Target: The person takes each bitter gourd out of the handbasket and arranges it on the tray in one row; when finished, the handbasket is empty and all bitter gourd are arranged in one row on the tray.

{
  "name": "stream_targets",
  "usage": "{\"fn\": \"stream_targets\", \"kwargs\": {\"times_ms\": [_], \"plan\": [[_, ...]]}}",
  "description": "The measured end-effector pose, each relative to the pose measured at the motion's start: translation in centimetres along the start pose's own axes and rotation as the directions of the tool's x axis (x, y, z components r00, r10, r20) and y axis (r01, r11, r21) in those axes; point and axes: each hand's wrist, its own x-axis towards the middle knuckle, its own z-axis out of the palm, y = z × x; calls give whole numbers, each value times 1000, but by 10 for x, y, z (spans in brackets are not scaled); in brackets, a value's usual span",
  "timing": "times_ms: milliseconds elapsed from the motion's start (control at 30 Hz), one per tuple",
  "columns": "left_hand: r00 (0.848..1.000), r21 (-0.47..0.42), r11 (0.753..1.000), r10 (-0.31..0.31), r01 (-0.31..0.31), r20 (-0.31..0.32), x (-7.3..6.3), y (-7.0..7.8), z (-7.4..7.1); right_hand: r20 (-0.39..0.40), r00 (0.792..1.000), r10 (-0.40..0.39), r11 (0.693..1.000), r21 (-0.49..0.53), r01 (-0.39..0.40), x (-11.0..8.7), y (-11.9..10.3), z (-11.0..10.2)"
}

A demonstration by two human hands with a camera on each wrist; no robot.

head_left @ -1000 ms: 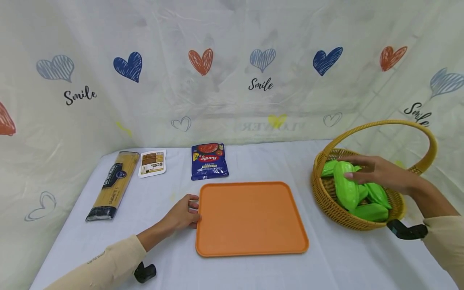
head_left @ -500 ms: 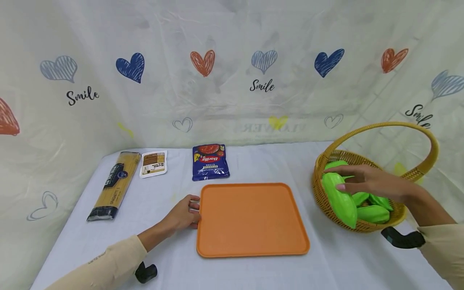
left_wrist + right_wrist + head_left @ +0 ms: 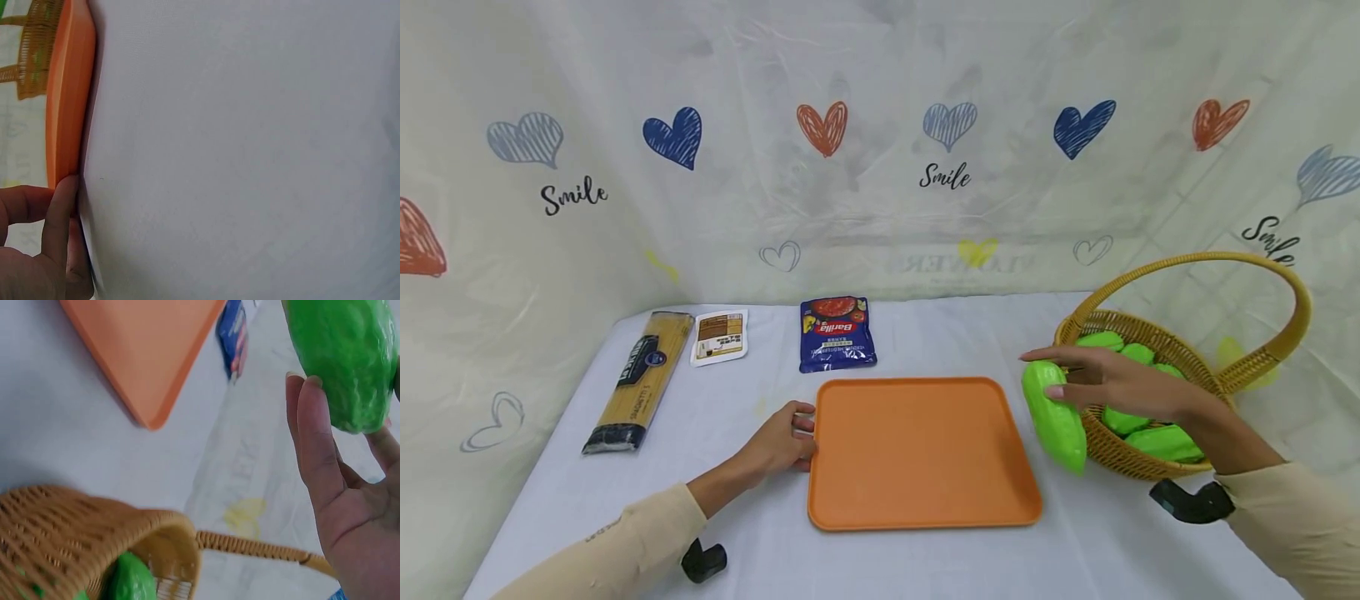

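My right hand (image 3: 1120, 383) holds a bright green, oblong vegetable (image 3: 1054, 421) with a glossy, lumpy surface, between the basket and the tray. In the right wrist view, fingers and thumb grip one end of this vegetable (image 3: 344, 362). Several more green vegetables (image 3: 1165, 442) lie in the wicker basket (image 3: 1138, 461), partly behind my right forearm. My left hand (image 3: 778, 442) is at the left edge of the orange tray (image 3: 925, 454). Seen from the left wrist, its fingertips pinch the rim of the tray (image 3: 69, 106).
A spaghetti pack (image 3: 638, 383) and a small white-and-brown sachet (image 3: 719, 337) lie at the back left. Behind the tray is a blue Barilla pouch (image 3: 837, 333). The basket's tall arched handle (image 3: 1225, 257) rises at the right. A curtain printed with hearts hangs behind the table.
My right hand has lifted the green vegetable over the basket's rim and moved it left towards the tray. My left hand has stayed at the tray's edge.
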Motion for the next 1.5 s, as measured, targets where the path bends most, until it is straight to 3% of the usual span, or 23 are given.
{"fn": "stream_targets", "kwargs": {"times_ms": [133, 467, 1067, 1267, 1500], "plan": [[1000, -16, 1000, 4, -4, -4, -1, 0, 1, -9, 1000, -23, 1000, -8, 23, 11, -3, 12], [1000, -1, 1000, -8, 8, -21, 1, -2, 2, 91, 992, -85, 994, 82, 78, 39, -7, 34], [1000, 17, 1000, -5, 5, -17, 4, -4, 1, 210, 974, -84, 963, 267, 26, 76, -9, 63], [1000, 14, 1000, -9, 9, -16, 3, -2, 0, 236, 969, -68, 955, 296, -6, 88, -10, 72], [1000, 10, 1000, -6, 6, -11, 3, -2, -2, 253, 963, -95, 961, 277, 22, 106, -14, 84]]}}
